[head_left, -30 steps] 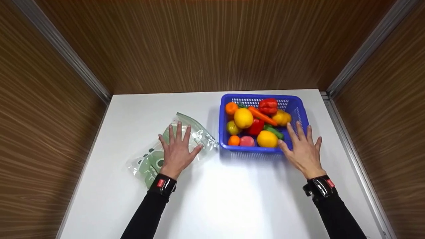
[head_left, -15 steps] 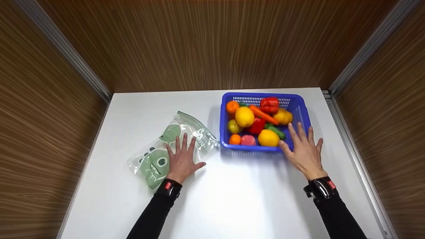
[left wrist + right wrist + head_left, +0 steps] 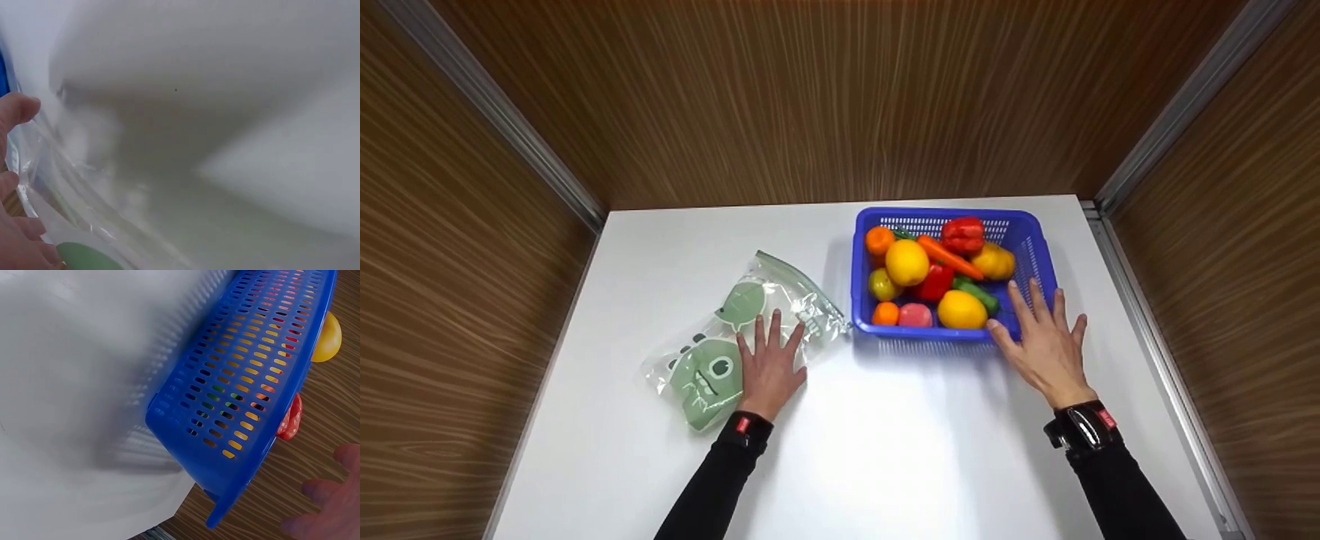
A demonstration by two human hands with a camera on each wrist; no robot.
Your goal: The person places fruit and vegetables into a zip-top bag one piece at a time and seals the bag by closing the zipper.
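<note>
**Left hand slides back down the zip bag; right hand stays at the basket corner**

The clear zip bag (image 3: 739, 337) with green cartoon faces lies flat on the white table (image 3: 885, 450), under the left hand (image 3: 769, 367). That hand rests palm down with its fingers straight and spread, gripping nothing. A second ago it covered the middle of the bag; it has since drawn back toward the person, so only the fingertips and palm lie on the bag's near right part and both printed faces now show to the left of the fingers. The bag itself has hardly moved, so the hand seems to be smoothing it or shifting its hold rather than dragging it.

Just past the left fingertips, the bag's zip end almost meets the blue basket (image 3: 1027, 247). The right hand (image 3: 1042, 345) lies open and flat at the basket's near right corner, fingers against the rim, much as it did before. Inside the basket, beyond those fingers, sit a lemon (image 3: 962, 309), a red pepper (image 3: 964, 234) and a carrot (image 3: 949, 256) among other produce.
</note>
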